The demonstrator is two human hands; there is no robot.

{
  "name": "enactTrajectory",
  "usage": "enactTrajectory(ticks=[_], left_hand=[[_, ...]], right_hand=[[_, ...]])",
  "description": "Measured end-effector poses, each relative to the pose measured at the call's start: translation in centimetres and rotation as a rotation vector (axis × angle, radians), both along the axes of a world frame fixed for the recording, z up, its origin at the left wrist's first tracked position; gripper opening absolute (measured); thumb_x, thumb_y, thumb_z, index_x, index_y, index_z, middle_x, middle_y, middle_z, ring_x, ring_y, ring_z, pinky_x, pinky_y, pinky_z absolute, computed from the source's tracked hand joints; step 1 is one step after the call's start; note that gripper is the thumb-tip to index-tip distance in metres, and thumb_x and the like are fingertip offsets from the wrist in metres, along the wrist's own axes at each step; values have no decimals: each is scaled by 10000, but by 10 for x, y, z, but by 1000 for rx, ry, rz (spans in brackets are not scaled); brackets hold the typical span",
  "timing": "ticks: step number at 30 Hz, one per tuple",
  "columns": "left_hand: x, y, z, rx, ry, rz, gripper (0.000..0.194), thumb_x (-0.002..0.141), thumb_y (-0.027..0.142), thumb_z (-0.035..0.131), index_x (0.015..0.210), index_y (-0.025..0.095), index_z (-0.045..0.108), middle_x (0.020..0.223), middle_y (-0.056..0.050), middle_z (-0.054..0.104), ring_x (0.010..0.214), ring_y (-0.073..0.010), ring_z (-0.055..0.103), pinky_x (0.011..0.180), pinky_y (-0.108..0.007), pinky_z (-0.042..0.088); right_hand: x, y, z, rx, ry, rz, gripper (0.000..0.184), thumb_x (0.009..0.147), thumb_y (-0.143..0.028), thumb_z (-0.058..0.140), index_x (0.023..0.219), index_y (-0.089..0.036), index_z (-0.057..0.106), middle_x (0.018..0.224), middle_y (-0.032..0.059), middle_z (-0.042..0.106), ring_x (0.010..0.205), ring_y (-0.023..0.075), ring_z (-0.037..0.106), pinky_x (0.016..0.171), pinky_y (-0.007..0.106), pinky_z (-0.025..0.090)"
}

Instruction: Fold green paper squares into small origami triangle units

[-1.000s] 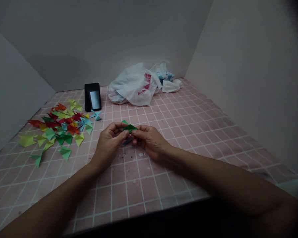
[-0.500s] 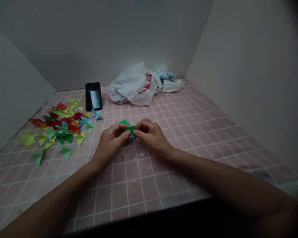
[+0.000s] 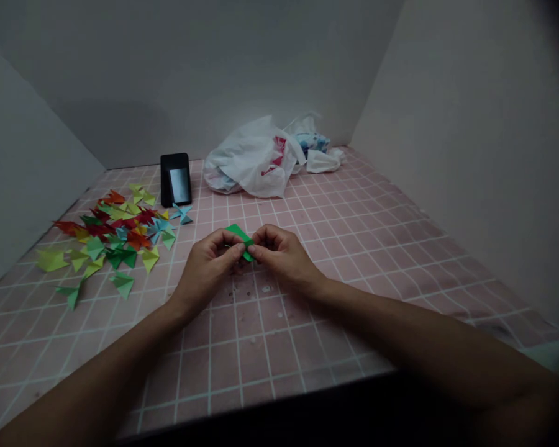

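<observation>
**Left hand (image 3: 207, 266) and right hand (image 3: 282, 253) pinch a green paper (image 3: 239, 239)**

Both grips are clamped on the green paper, which is held between the fingertips just above the middle of a pink-gridded worktop (image 3: 307, 335). To the left lies a scattered pile of folded colored papers (image 3: 112, 239). Farther back are an upright black phone (image 3: 175, 180) and a crumpled white plastic bag (image 3: 249, 164).
</observation>
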State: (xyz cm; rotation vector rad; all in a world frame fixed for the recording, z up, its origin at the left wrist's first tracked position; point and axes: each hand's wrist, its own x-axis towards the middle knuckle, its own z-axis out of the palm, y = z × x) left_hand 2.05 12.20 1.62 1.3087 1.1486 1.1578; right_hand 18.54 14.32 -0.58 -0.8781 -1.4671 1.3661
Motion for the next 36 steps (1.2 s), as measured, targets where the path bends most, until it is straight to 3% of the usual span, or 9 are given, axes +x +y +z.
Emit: enactTrajectory(ticks=[13, 36], left_hand=[[-1, -1, -1, -14, -64, 40, 144, 715, 220, 796, 812, 170, 703, 723, 17, 681, 639, -105, 634, 608, -216, 525], [-1, -2, 0, -45, -206, 6, 184, 701, 181, 772, 866, 175, 690, 737, 7, 682, 638, -119, 627, 593, -233, 495]], right_hand=[[-2, 0, 2, 19, 180, 90, 125, 782, -215, 689, 852, -210, 586, 768, -36, 596, 696, 114, 569, 672, 277, 496], [1, 0, 7, 57, 163, 76, 106, 771, -218, 687, 798, -208, 585, 755, -35, 607, 694, 114, 608, 683, 288, 560]])
